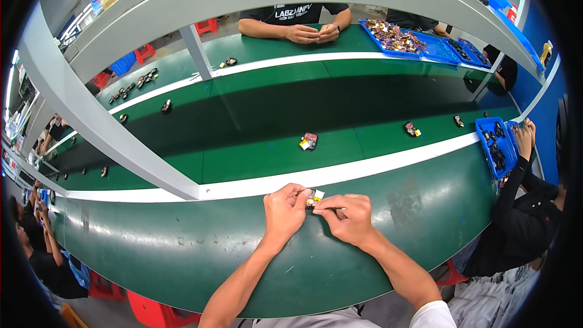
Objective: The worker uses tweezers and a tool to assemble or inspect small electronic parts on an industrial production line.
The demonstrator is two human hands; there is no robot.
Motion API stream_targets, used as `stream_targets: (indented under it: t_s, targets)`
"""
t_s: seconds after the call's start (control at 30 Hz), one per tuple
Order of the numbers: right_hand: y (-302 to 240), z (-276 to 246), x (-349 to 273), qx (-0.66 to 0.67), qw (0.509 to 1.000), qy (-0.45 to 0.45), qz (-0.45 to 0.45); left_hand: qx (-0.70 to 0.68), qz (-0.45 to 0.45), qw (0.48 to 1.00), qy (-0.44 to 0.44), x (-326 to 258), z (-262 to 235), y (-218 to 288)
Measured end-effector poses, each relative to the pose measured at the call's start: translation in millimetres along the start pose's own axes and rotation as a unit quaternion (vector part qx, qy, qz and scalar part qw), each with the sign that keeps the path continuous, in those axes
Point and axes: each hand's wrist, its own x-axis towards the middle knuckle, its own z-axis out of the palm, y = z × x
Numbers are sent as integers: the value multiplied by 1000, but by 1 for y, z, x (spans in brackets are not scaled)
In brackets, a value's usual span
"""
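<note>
Above the near green bench, my left hand [284, 212] is closed on a small electronic assembly [315, 198] with yellow and white parts. Its dark body is mostly covered by my fingers. My right hand [349, 218] is closed in a pinch around a slim, dark, stick-like tool [341, 209]. One end of that tool meets the lower edge of the assembly, and its light tip pokes out past my right fingers. Exactly what kind of tool it is I cannot make out.
Beyond a white rail, a green conveyor belt [261, 161] carries spaced-out small assemblies, one of them [309, 141] straight ahead. A blue tray [486, 123] of dark parts stands right, beside a co-worker. Grey frame posts [115, 127] cross the left. Across sits another person [291, 21].
</note>
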Motion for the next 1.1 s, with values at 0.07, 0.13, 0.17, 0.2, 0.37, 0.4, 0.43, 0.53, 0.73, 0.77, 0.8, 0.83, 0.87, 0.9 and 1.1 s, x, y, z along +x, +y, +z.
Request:
stream_targets:
  t_s: [0.07,0.13,0.17,0.2,0.37,0.4,0.43,0.53,0.73,0.77,0.8,0.83,0.87,0.9,1.1]
  targets:
    - [2,-2,2,1,999,11,-53,15,-58,997,-38,5,-6,11]
    - [-4,-5,8,13,998,42,-45,28,-45,998,-19,15,-17,18]
    - [-6,-6,10,24,997,70,-36,32,-34,999,-11,25,-27,18]
    - [-4,-9,10,21,996,74,-36,38,-29,999,18,37,-33,21]
    - [-1,-7,8,12,996,91,2,212,72,962,157,124,-93,-33]
    - [4,-8,6,3,997,79,4,312,125,926,173,136,-96,-30]
    - [7,-7,4,0,996,85,2,312,129,926,171,138,-94,-30]
    - [10,-10,2,-20,997,77,11,547,146,791,233,139,-81,-8]
    - [9,-9,3,-34,997,65,-1,374,312,869,-86,166,-25,14]
    - [9,-8,3,-37,997,63,-4,373,312,869,-86,167,-20,14]
    - [8,-9,4,-39,997,63,-4,397,277,867,-123,169,-14,14]
    - [7,-10,5,-40,997,64,-3,419,240,861,-160,170,-10,14]
    - [7,-11,6,-41,997,66,-3,419,241,861,-160,171,-8,14]
    - [7,-12,6,-42,997,67,-1,429,223,859,-166,172,-7,13]
    - [6,-10,5,-47,997,60,-3,467,160,857,-150,168,-7,15]
